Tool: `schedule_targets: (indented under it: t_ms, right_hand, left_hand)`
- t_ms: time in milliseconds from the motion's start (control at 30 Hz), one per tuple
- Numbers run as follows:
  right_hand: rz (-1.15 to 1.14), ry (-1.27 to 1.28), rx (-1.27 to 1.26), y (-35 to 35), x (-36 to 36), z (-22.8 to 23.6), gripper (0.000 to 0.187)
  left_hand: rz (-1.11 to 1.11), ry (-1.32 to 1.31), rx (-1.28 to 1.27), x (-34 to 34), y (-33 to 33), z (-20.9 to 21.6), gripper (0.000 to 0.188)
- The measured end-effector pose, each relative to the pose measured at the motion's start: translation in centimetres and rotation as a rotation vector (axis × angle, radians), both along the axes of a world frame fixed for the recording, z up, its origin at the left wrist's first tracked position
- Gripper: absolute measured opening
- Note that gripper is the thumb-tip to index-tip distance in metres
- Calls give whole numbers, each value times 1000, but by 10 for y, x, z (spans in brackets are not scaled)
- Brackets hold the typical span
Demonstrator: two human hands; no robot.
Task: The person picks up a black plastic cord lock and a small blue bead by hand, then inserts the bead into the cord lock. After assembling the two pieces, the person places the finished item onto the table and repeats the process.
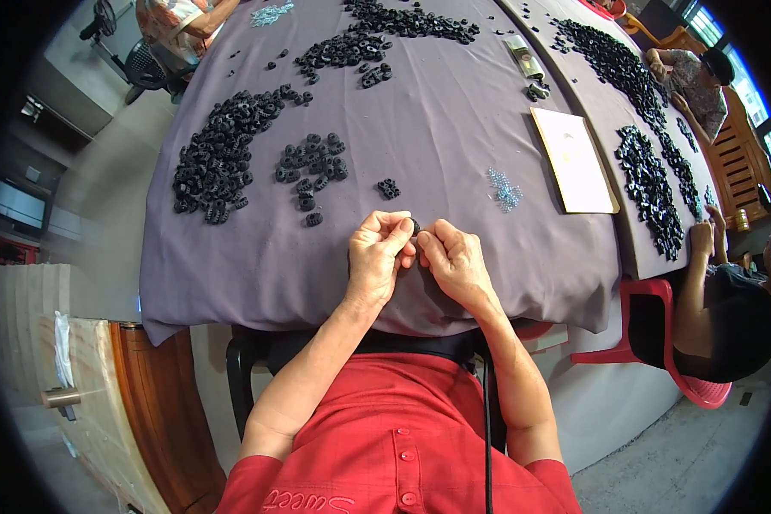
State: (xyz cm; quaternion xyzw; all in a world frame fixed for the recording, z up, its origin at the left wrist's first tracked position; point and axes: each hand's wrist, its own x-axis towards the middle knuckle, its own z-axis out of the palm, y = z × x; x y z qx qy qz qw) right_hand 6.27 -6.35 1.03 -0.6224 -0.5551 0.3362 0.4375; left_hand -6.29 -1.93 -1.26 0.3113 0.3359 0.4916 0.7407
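Close to the table's near edge, my left hand (379,255) pinches a small black ribbed plastic piece (415,227) between thumb and fingers. Right against it is my right hand (456,261), its thumb and forefinger pressed together at the piece's side; whatever lies between those fingertips is too small to see. Just beyond my hands sits a little cluster of black pieces (389,188). A looser group of similar pieces (313,161) lies farther left, with a single one (313,219) nearer me. Tiny clear bluish bits (505,190) are scattered beyond my right hand.
A large heap of black pieces (223,150) covers the table's left side, and more (351,47) lie at the far end. To the right are a pale flat board (574,163) and a tube-like packet (523,56). Other people sit around, one by a red plastic chair (638,343).
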Motion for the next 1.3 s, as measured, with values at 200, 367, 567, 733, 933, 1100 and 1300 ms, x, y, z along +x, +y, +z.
schedule_targets:
  t_ms: [200,367,567,733,933,1100,1300]
  right_hand:
    - [-39,-26,113,-1,-8,2,15]
    - [-59,-81,152,0,-9,0,15]
    - [-37,-95,153,0,-7,4,15]
    - [-25,46,138,-1,-11,-5,15]
    - [-25,107,149,-6,-3,-7,17]
    - [114,65,234,-5,1,0,42]
    - [129,89,191,-4,7,-4,40]
  left_hand:
    - [70,19,41,2,-6,0,5]
    - [149,54,90,6,-10,-2,6]
    - [171,239,271,9,-14,-1,6]
    - [134,63,115,7,-6,-1,5]
    - [6,-74,-75,-4,1,12,8]
    - [-226,-20,26,-12,3,13,29]
    - [-280,20,-11,-11,4,15,30]
